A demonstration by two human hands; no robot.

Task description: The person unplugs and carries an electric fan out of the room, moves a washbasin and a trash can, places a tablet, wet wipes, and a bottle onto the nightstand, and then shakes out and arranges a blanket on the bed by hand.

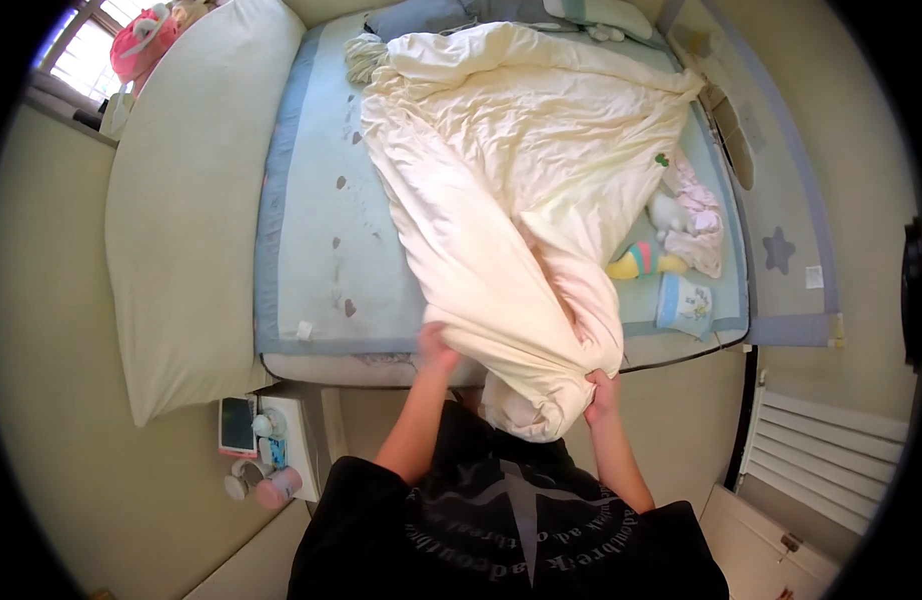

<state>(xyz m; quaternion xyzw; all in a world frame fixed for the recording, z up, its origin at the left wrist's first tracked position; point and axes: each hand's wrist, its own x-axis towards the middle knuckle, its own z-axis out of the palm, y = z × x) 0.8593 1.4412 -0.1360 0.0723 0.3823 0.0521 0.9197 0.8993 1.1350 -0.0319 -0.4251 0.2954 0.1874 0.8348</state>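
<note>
A cream duvet (511, 240) lies bunched across the bed, its near end gathered and hanging over the front edge against my black shirt. My right hand (602, 395) is closed on a fold of this gathered end. At the duvet's left edge is my left hand (437, 347), smeared by motion, with its fingertips right at the cloth. Under the duvet, a pale blue mat (316, 250) with small dark heart marks covers the mattress.
A long cream pillow-like cushion (196, 220) leans along the left. On the right lie a yellow plush piece (636, 262), a white plush toy (667, 212), pink cloth (696, 200) and a blue printed cloth (686, 303). A small stand (299, 445) holds a tablet (238, 425) and a pink jar (277, 488).
</note>
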